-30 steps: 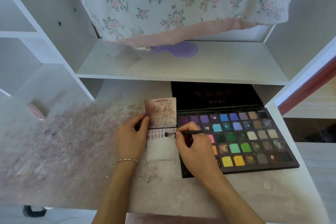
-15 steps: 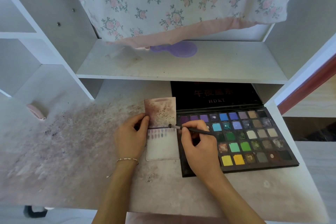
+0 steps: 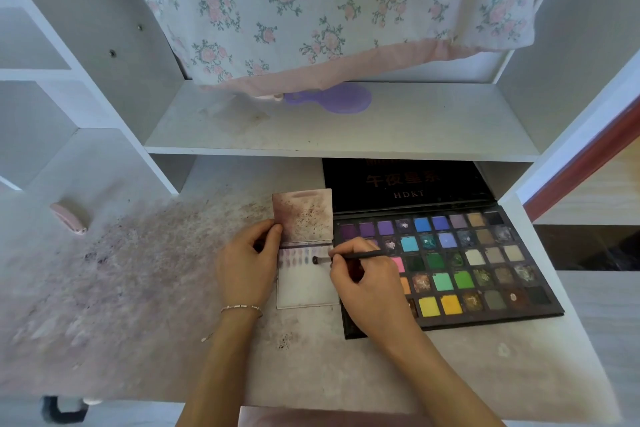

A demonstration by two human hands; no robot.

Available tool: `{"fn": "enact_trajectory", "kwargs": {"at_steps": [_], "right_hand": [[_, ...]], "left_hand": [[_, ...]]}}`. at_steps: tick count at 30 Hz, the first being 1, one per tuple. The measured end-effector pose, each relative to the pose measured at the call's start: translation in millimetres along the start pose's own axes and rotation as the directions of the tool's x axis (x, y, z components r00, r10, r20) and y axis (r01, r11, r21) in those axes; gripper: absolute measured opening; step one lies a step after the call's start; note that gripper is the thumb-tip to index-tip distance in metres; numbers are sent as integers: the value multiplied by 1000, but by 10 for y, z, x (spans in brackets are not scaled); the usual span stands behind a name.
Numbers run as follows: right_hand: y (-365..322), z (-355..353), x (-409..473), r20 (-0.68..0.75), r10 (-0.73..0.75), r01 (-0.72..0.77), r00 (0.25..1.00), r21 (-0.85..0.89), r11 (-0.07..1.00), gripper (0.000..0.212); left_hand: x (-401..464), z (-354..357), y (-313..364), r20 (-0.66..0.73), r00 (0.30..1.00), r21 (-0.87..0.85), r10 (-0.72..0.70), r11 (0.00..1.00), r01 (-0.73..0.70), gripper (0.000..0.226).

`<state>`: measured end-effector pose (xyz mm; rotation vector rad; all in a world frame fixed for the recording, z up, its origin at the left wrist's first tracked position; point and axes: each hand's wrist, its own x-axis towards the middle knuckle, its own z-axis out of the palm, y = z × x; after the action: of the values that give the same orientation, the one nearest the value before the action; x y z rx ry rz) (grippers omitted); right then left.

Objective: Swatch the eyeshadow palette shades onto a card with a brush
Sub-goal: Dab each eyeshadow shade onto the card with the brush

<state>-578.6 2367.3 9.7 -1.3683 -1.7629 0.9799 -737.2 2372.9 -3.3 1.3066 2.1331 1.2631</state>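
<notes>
An open black eyeshadow palette (image 3: 485,260) with several coloured pans lies on the desk at the right, its lid leaning back under the shelf. Left of it lies a white card (image 3: 306,284) with a row of purplish swatches near its top; a stained flap (image 3: 303,215) stands above it. My left hand (image 3: 247,263) holds the card's left edge, thumb at the flap's lower corner. My right hand (image 3: 367,282) pinches a thin black brush (image 3: 360,255), whose dark tip touches the card just right of the swatch row. This hand hides the palette's lower-left pans.
The white desk (image 3: 156,305) is smeared with purple powder to the left of the card. A pink object (image 3: 68,217) lies at the far left. A purple hand mirror (image 3: 332,98) rests on the shelf (image 3: 346,149) above, under a hanging floral cloth (image 3: 329,10).
Half a second ago the brush tip was higher, at the card's top right by the palette edge. It has come down and left onto the card beside the swatches. My left hand stayed put.
</notes>
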Motion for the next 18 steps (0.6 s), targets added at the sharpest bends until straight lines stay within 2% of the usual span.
{"fn": "enact_trajectory", "kwargs": {"at_steps": [15, 18], "right_hand": [[-13, -6, 4, -4, -7, 7, 1000, 12, 1000, 13], [-35, -46, -26, -97, -48, 56, 994, 76, 996, 20]], "left_hand": [[-4, -4, 24, -7, 1000, 10, 13, 1000, -13, 17], [-1, -4, 24, -8, 1000, 6, 2, 1000, -2, 18]]}}
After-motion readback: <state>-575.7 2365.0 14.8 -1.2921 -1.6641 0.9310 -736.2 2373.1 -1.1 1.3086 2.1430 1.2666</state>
